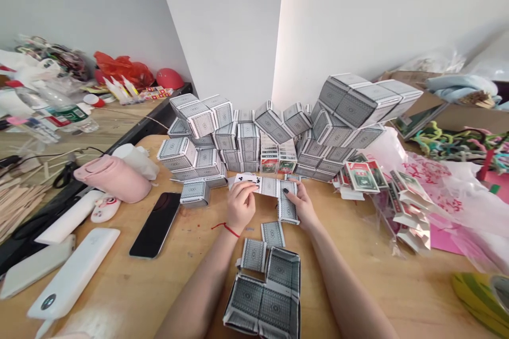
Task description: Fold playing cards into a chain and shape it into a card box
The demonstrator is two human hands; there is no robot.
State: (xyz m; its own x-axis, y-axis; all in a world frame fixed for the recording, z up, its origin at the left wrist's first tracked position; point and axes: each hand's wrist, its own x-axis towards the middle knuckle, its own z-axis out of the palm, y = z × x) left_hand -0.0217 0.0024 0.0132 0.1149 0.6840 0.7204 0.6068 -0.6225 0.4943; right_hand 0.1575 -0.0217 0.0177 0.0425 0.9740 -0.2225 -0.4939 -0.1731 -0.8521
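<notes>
My left hand [241, 205], with a red string at the wrist, has its fingers closed at a playing card [243, 177] showing black clubs. My right hand [304, 205] pinches the right end of a strip of patterned card backs [270, 187], its thumb on top. Another patterned card [288, 209] hangs down from that end, beside the right fingers. Between my forearms lie loose folded cards [253, 255] and a block of joined card boxes [262, 302]. A single card [272, 234] rests just below the strip.
Stacked card cubes [246, 140] stand behind my hands. Card packs [362, 176] and opened boxes [413, 212] lie to the right. On the left are a black phone [155, 225], a white power bank [73, 275] and a pink pouch [113, 177]. Yellow tape [473, 296] sits at the lower right.
</notes>
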